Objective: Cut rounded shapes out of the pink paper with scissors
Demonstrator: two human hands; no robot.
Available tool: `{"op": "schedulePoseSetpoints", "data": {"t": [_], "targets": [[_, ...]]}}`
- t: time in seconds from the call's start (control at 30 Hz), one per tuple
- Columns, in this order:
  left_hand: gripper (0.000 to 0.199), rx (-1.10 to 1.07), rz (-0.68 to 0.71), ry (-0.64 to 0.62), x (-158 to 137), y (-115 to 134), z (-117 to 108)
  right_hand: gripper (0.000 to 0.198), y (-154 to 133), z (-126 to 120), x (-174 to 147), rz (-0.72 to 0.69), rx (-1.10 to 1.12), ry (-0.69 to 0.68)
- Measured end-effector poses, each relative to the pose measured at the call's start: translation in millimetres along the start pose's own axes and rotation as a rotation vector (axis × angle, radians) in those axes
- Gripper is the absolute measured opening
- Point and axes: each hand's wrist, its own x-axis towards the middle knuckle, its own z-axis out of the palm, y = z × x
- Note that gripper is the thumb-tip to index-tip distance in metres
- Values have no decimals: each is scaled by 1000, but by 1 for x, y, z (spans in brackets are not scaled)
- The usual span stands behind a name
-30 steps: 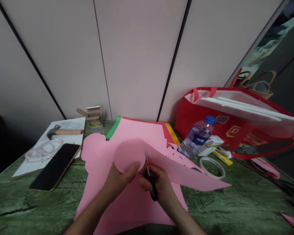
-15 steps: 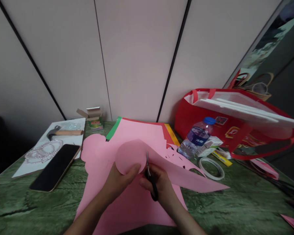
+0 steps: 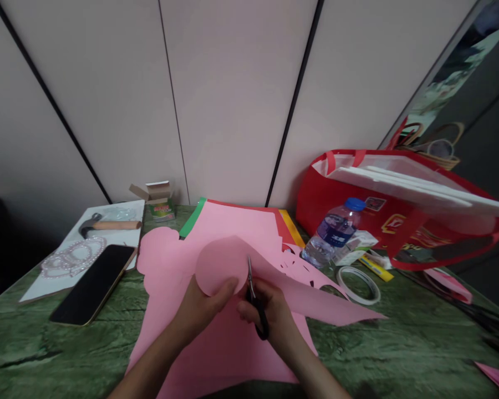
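My left hand (image 3: 210, 305) pinches a piece of pink paper (image 3: 221, 265) with a rounded edge, thumb on top and fingers hidden beneath. In my right hand (image 3: 272, 310) is a pair of scissors (image 3: 256, 313) with black handles, its blades pointing away from me. The blades lie at the right edge of the rounded part, where a long pink strip (image 3: 316, 302) runs off to the right over my right hand. Under both hands are larger pink sheets (image 3: 228, 354) on the green table.
To the left lie a phone (image 3: 95, 285), a hammer (image 3: 112, 225) and a beaded string (image 3: 72, 257); a small open box (image 3: 161, 205) stands behind. On the right are a water bottle (image 3: 335, 233), a tape roll (image 3: 359, 285) and a red bag (image 3: 441, 221).
Almost nothing differs. The view has shifted very slightly; both hands keep their hold on the paper and the scissors.
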Motion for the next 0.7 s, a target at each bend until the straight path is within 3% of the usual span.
{"op": "schedulePoseSetpoints", "data": {"t": [0.7], "targets": [[22,6,13,55,2,-2,-1,15,-1,0,1,-4,-7,-22]]}}
